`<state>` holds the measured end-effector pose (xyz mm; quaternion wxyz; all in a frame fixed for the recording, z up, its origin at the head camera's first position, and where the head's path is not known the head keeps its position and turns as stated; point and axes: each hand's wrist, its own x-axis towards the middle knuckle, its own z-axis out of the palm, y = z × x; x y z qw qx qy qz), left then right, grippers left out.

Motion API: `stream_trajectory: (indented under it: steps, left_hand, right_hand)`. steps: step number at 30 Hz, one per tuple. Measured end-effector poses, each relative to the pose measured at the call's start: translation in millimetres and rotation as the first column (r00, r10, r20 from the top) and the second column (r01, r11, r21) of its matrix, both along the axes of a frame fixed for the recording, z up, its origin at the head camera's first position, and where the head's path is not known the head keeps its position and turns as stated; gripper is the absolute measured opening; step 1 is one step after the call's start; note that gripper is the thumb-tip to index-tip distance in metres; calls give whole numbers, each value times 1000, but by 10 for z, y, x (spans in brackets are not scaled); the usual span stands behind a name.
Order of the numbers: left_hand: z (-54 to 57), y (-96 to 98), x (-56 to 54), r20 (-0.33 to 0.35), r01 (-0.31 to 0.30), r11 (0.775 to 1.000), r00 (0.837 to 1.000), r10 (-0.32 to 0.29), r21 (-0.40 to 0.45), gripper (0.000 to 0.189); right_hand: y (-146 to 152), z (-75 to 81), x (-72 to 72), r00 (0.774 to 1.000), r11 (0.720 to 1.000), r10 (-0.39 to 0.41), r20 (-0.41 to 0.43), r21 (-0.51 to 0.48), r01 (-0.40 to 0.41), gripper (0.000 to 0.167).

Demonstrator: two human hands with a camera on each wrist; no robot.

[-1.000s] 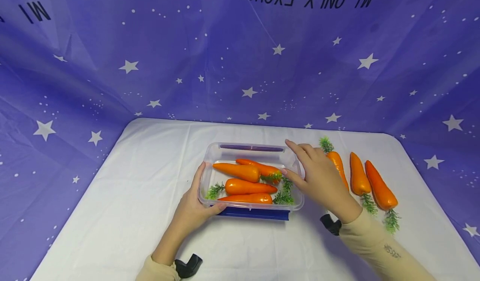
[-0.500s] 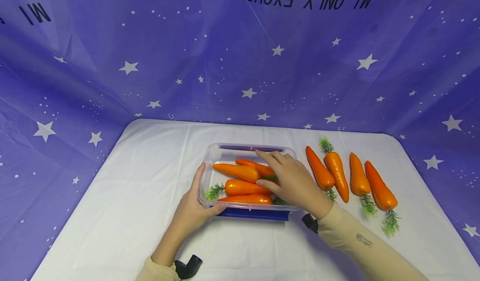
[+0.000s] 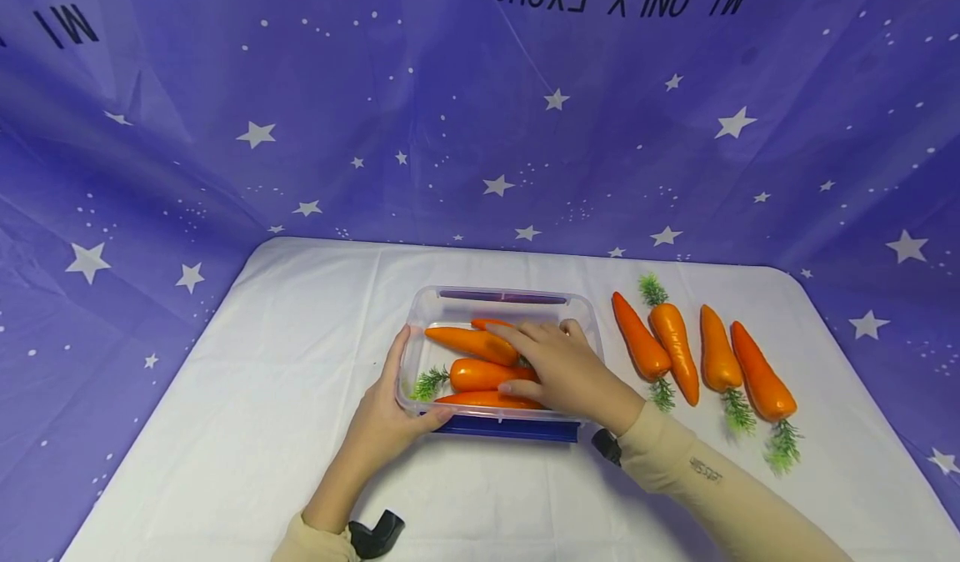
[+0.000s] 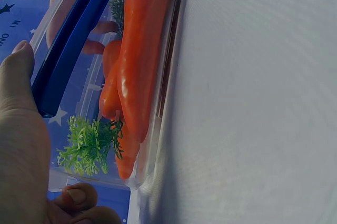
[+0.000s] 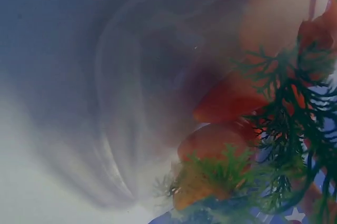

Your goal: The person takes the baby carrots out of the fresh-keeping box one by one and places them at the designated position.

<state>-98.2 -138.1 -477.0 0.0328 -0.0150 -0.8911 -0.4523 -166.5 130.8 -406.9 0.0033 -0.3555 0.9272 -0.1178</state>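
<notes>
A clear plastic food container [image 3: 423,303] with a blue clip flap [image 3: 502,429] stands lidless on the table. Inside lie several orange toy carrots [image 3: 480,373] with green leafy tops [image 3: 429,383]. My left hand [image 3: 386,408] grips the container's left end, thumb on the near rim; in the left wrist view its thumb [image 4: 16,84] lies beside the blue flap. My right hand [image 3: 562,370] reaches over the right end into the container. Its fingers are extended and spread across the carrots, hiding their right ends. The right wrist view is blurred, with carrot leaves [image 5: 287,108] seen through the wall.
Several more carrots lie to the right of the container, among them an orange one [image 3: 673,353] and a redder one [image 3: 762,370]. A white cloth [image 3: 300,337] covers the table. A purple star-patterned curtain [image 3: 420,128] stands behind and at the sides.
My right hand has moved left from the container's right rim and lowered onto the carrots inside. The carrots on the right are now uncovered. My left hand has stayed in place.
</notes>
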Motion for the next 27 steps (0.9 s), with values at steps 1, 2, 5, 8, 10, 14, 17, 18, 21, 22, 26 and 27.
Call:
stream_trajectory:
  steps: [1, 2, 5, 8, 10, 14, 17, 18, 21, 22, 26, 27]
  left_hand:
    - [1, 0, 0, 0, 0, 1000, 1000, 0, 1, 118]
    - [1, 0, 0, 0, 1, 1000, 1000, -1, 4, 118]
    - [2, 0, 1, -3, 1, 1000, 1000, -1, 8, 118]
    - [2, 1, 0, -1, 2, 1000, 1000, -2, 9, 118]
    - [0, 0, -3, 2, 3, 1000, 1000, -3, 7, 118]
    - [0, 3, -4, 3, 3, 1000, 1000, -3, 10, 118]
    - [-5, 2, -4, -1, 3, 1000, 1000, -3, 8, 117]
    - [-5, 1, -5, -2, 3, 1000, 1000, -3, 7, 117]
    - [-5, 0, -6, -4, 7, 1000, 1000, -7, 4, 118]
    - [-5, 0, -6, -5, 9, 1000, 1000, -9, 6, 117]
    - [2, 1, -3, -6, 12, 1000, 1000, -12, 18, 117]
    - [1, 0, -4, -7, 13, 1000, 1000, -13, 18, 117]
  right_hand:
    - [-7, -1, -3, 1000, 1000, 7, 6, -3, -6, 81]
    - [-14, -3, -8, 1000, 1000, 13, 11, -4, -13, 81]
    - [-35, -8, -26, 999, 999, 41, 33, -22, -40, 78]
    - [-59, -6, -40, 995, 997, 71, 65, -35, -68, 75]
    - [-74, -4, -46, 993, 996, 86, 78, -33, -84, 73]
    - [-101, 3, -59, 988, 994, 109, 109, -41, -105, 72]
    - [-103, -13, -79, 983, 991, 132, 131, -53, -126, 74]
    - [-99, -22, -84, 981, 990, 139, 134, -53, -133, 74]
    - [-86, -51, -96, 978, 986, 162, 131, -52, -157, 76]
    - [-83, -60, -100, 977, 985, 168, 130, -50, -163, 76]
    - [-88, -81, -117, 974, 980, 196, 111, -41, -193, 76]
    - [-93, -81, -120, 973, 980, 201, 109, -36, -198, 76]
